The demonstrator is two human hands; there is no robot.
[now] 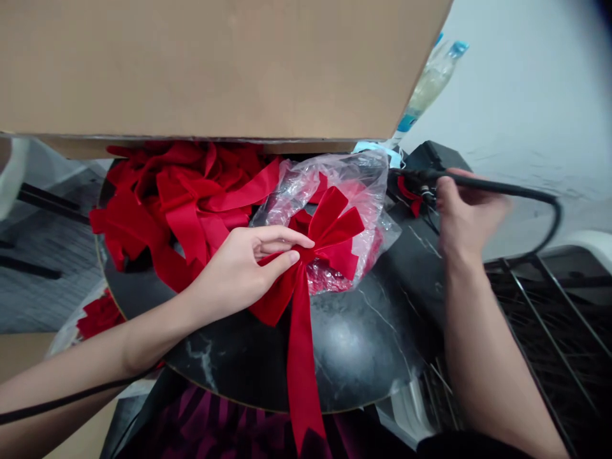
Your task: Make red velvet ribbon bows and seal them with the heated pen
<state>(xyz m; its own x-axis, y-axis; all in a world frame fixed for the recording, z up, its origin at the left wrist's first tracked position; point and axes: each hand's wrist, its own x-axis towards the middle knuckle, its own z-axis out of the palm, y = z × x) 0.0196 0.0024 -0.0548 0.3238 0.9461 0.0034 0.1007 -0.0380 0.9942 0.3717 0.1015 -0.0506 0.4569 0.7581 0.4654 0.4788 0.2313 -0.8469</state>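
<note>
My left hand [258, 261] pinches a red velvet bow [335, 220] at its centre, between thumb and fingers. The bow's loops fan out to the upper right, and a long tail hangs down past the table's front edge. Under and behind the bow lies a clear plastic bag [377, 172] with red pieces inside. At the right, my right hand [466, 210], slightly blurred, closes around a black corded tool [430, 175]. Its thick cable loops out to the right. The tool's tip, by a small dark stand, is hard to make out.
A heap of red bows and ribbons [186, 204] covers the left of the round black marbled table [358, 344]. Behind it stands a big cardboard box [215, 70]. A plastic bottle [433, 76] and black box [437, 156] are at back right; a metal rack [559, 306] is beyond.
</note>
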